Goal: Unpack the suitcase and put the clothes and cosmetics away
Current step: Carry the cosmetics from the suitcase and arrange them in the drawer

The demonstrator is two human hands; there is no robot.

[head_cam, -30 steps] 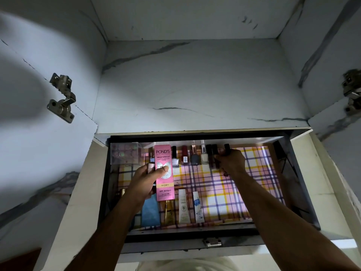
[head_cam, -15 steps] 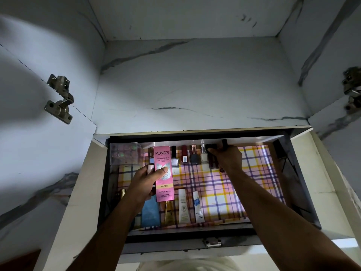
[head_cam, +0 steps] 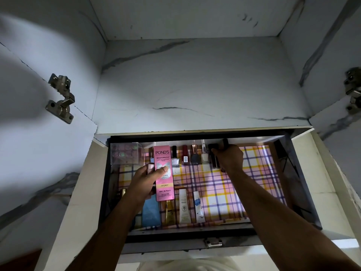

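Head view: left hand [head_cam: 145,181] gripping pink Pond's box [head_cam: 163,173], right hand [head_cam: 230,158] pinching dark lipstick [head_cam: 225,143] above drawer [head_cam: 300,184].

open drawer [head_cam: 300,184] w/ pink-yellow-purple plaid liner [head_cam: 224,188] carries the lot. back edge: clear box of round pots [head_cam: 126,155] at left, then row of upright nail polish bottles [head_cam: 192,157]. front edge, lying flat side by side: blue packet [head_cam: 151,214], gold tube [head_cam: 169,212], 2 white tubes [head_cam: 184,208]
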